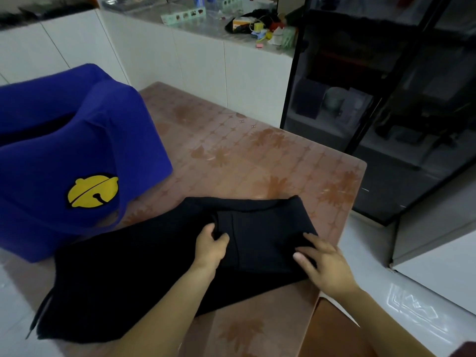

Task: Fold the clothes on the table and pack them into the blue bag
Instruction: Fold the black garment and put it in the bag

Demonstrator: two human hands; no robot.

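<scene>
While beside blue bag (64, 150), black garment (154, 266): left hand (210, 247) pinch, right hand (327, 264) flat.

The blue bag (64, 140) is cut off by the left edge, and its inside is too dark to see into. The black cloth (154, 266) is so dark that its folds are hard to make out, and its kind cannot be told. The fingertips of the left hand (210, 247) are tucked into a fold. The 2 arms run off the bottom edge. Bag and cloth hide part of the table (244, 155). The small things on the counter (206, 27) are blurry. Behind the dark glass of the cabinet (386, 99) are only dim shapes.
</scene>
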